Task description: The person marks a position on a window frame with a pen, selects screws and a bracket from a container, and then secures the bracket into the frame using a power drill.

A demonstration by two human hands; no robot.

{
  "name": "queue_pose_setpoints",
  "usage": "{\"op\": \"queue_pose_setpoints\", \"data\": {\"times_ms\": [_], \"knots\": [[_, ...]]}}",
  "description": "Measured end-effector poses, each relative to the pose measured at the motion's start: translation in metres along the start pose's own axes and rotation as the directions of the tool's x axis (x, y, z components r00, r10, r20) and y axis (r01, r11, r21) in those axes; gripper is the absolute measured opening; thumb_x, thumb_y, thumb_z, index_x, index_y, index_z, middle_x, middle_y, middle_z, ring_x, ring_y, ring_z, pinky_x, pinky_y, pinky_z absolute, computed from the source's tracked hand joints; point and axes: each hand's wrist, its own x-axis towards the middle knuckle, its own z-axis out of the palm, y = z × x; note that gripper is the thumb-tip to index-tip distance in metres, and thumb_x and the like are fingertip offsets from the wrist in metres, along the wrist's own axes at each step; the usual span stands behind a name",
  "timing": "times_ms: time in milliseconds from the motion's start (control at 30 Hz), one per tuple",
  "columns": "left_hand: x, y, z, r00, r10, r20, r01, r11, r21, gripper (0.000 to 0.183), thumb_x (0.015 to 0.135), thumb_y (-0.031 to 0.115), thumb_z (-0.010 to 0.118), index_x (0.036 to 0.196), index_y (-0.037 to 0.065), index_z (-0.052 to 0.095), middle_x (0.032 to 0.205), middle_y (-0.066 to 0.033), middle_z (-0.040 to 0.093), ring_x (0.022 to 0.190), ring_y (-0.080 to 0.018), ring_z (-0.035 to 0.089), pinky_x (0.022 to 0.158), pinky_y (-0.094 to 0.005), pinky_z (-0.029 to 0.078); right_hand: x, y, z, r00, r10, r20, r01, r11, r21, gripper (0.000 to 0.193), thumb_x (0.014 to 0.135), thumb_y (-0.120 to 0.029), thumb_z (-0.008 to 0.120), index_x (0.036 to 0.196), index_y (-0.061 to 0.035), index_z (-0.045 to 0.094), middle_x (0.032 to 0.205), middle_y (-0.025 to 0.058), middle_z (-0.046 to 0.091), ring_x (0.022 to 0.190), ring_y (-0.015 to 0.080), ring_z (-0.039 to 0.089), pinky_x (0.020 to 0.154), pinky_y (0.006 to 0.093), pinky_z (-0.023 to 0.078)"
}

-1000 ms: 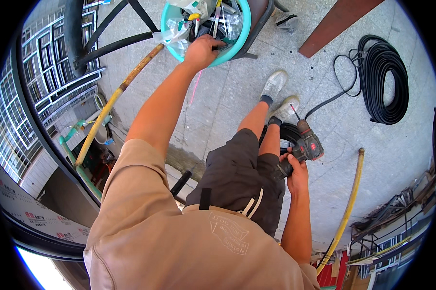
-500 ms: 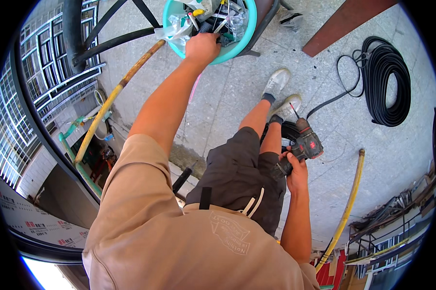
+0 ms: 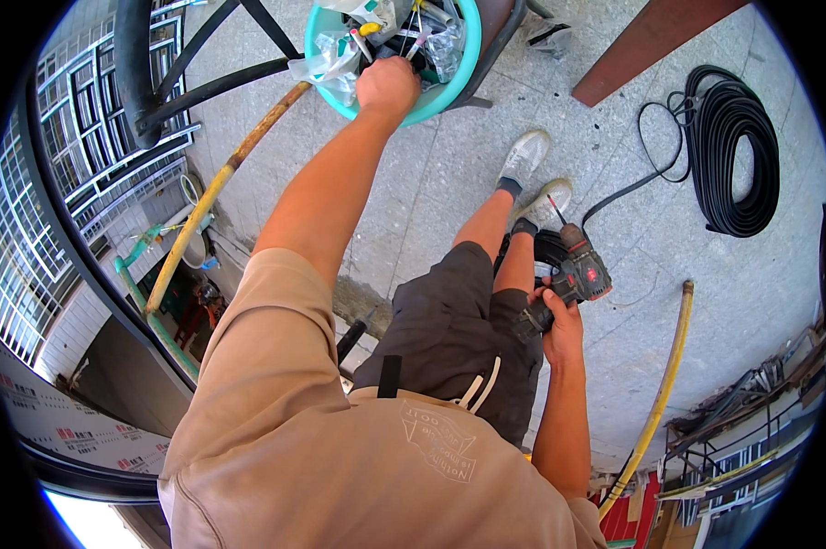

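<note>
My left hand reaches down into a turquoise plastic tub at the top of the view. Its fingers are hidden among the tub's contents, so what they touch cannot be seen. Around it lie clear plastic bags, a yellow-capped piece and several dark small parts. My right hand is wrapped round the grip of a dark cordless drill, held beside my right thigh. The drill's thin bit points up and left, over my shoe.
A coil of flat black strip lies on the paving at right, its loose end running toward my feet. Yellow curved pipes stand at left and right. A red-brown beam and black metal legs flank the tub.
My left hand has shifted slightly to the right inside the tub, and a pale stick beside it has moved a little. My right hand and the drill stay where they were.
</note>
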Motion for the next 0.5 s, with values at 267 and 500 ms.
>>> {"op": "queue_pose_setpoints", "data": {"times_ms": [267,500], "knots": [[-0.004,0.001,0.012,0.999,-0.037,0.011,0.039,0.971,-0.238,0.043,0.089,0.049,0.081,0.111,0.013,0.084,0.118,-0.0156,0.08,0.113,-0.0354,0.076,0.097,-0.0468,0.06,0.004,-0.003,-0.002,1.0,0.001,0.008,-0.001,1.0,-0.014,0.034,0.1,-0.013,0.076,0.129,-0.0013,0.061,0.104,0.0104,0.072,0.099,0.0235,0.071,0.092,0.038,0.057],[0.014,0.004,0.04,0.991,-0.131,-0.024,0.118,0.948,-0.295,0.036,0.086,0.046,0.079,0.102,0.015,0.086,0.11,-0.017,0.082,0.104,-0.0347,0.078,0.095,-0.0457,0.06,0.006,-0.008,0.005,1.0,0.004,-0.003,-0.004,1.0,0.019,0.034,0.101,-0.012,0.074,0.13,-0.0007,0.062,0.104,0.0104,0.071,0.1,0.0231,0.071,0.093,0.0383,0.058]]}}
